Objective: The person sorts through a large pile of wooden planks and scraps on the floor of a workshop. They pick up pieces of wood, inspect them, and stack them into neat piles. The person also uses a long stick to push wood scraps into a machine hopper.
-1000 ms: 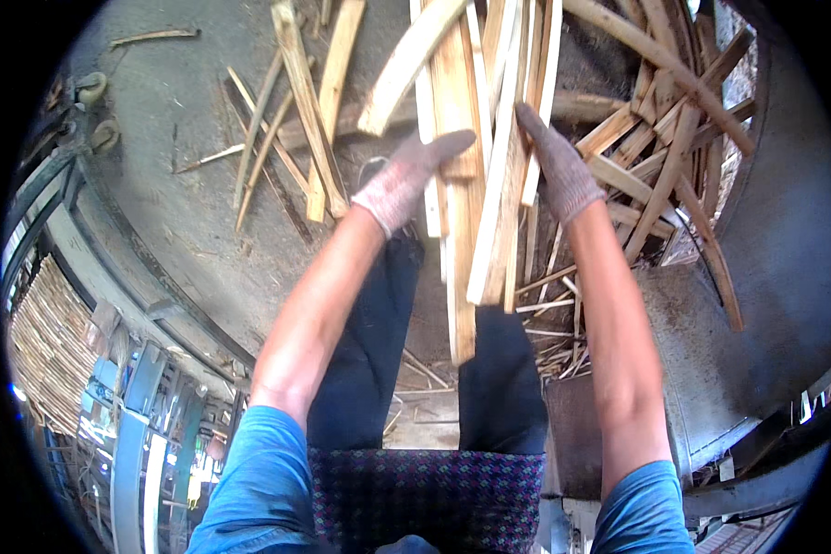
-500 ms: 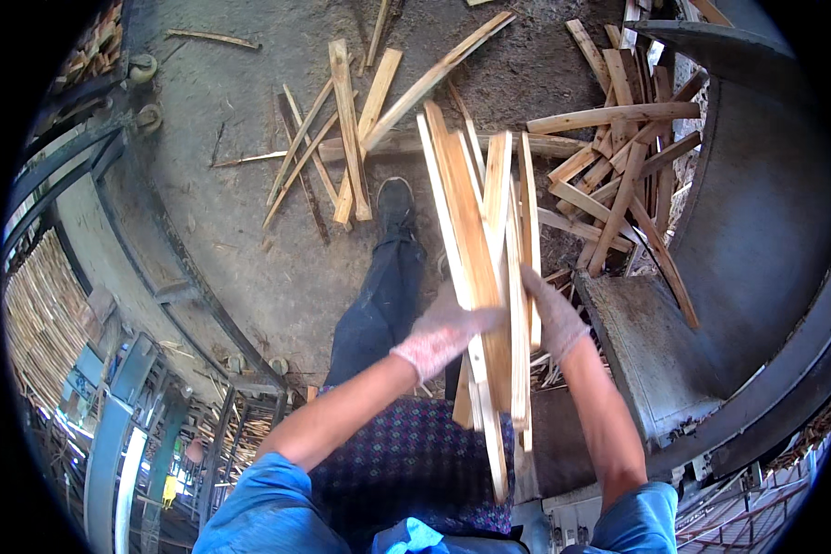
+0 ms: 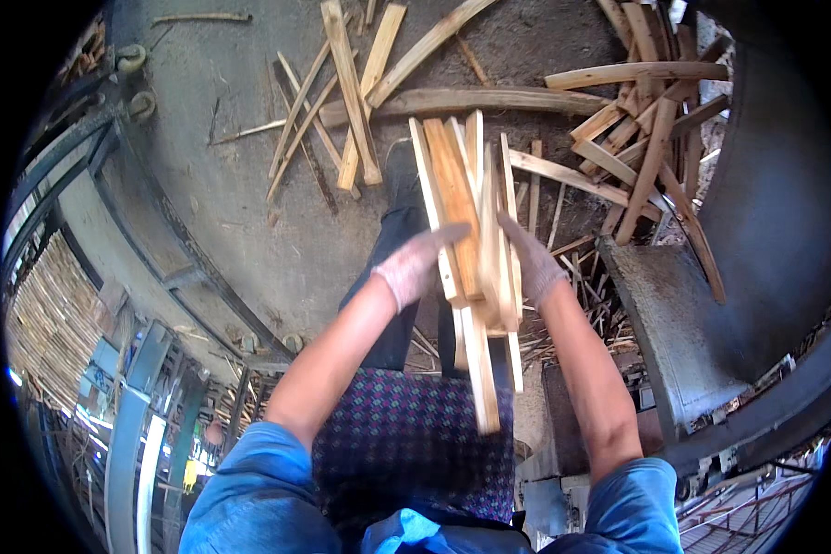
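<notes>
Between my two gloved hands is a loose bundle of long wooden strips [image 3: 454, 198], pale and orange-brown, their ends at uneven heights. My left hand [image 3: 415, 263] grips the bundle's left side, its upper part lying over the strips; its other fingers are hidden. On the opposite side my right hand [image 3: 534, 260] presses against the strips, thumb along the wood, slightly blurred. One strip [image 3: 480, 374] sticks out lower than the rest, over my dark patterned apron [image 3: 388, 434].
Loose strips [image 3: 351, 102] lie crossed on the concrete floor ahead. A heap of wood pieces [image 3: 651, 138] is at the right, beside a curved metal sheet [image 3: 776, 185] and a metal ledge [image 3: 665, 305]. A wheeled metal frame [image 3: 171, 231] stands at the left.
Both hands and the bundle have moved farther forward. My left hand has shifted from across the strips toward their left side. The floor pieces ahead sit higher in view.
</notes>
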### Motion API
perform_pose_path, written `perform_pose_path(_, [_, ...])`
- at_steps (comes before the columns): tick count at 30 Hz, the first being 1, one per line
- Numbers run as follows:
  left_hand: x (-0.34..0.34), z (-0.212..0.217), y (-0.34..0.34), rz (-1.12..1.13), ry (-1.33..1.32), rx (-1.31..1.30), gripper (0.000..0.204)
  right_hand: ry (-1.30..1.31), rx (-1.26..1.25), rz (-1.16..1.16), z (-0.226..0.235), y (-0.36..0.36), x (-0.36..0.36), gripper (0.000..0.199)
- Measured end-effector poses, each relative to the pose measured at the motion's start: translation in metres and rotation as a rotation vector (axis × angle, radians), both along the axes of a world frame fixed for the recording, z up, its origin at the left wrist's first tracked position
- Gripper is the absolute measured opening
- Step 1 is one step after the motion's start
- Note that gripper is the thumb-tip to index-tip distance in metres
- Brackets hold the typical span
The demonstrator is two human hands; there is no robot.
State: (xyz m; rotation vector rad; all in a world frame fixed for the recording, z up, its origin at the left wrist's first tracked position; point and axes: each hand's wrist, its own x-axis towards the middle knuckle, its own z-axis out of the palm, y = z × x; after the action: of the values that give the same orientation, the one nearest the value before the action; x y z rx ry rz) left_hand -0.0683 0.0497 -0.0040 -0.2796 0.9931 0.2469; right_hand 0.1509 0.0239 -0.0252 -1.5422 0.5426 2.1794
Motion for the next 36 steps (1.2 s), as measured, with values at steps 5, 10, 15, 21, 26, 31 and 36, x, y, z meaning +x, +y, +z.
perform_pose_path(5, [0.001,-0.017,0.003,0.287,-0.011,-0.057,0.055,0.000,-0.102,-0.060,-0.015,0.007,-0.006,0.058])
perform_pose_path(10, [0.013,-0.032,-0.009,0.420,0.039,-0.137,0.062,0.002,0.017,0.091,-0.009,0.021,-0.004,0.060])
perform_pose_path(15, [0.027,-0.037,-0.029,0.137,0.265,-0.057,0.050,-0.084,-0.022,0.303,-0.008,0.015,-0.022,0.055])
perform_pose_path(21, [0.016,0.012,-0.045,0.020,0.273,-0.088,0.043,-0.138,0.240,0.377,0.010,-0.033,-0.011,0.056])
perform_pose_path(26, [0.013,0.009,-0.045,0.155,0.145,-0.373,0.060,-0.022,-0.108,0.028,0.002,-0.035,-0.012,0.057])
perform_pose_path(31, [0.004,-0.016,-0.092,0.042,0.276,-0.098,0.056,-0.121,0.163,0.401,-0.016,-0.073,-0.017,0.056])
perform_pose_path(36, [-0.021,-0.029,-0.105,0.005,0.154,-0.079,0.047,-0.313,0.478,0.675,0.012,-0.071,-0.055,0.048])
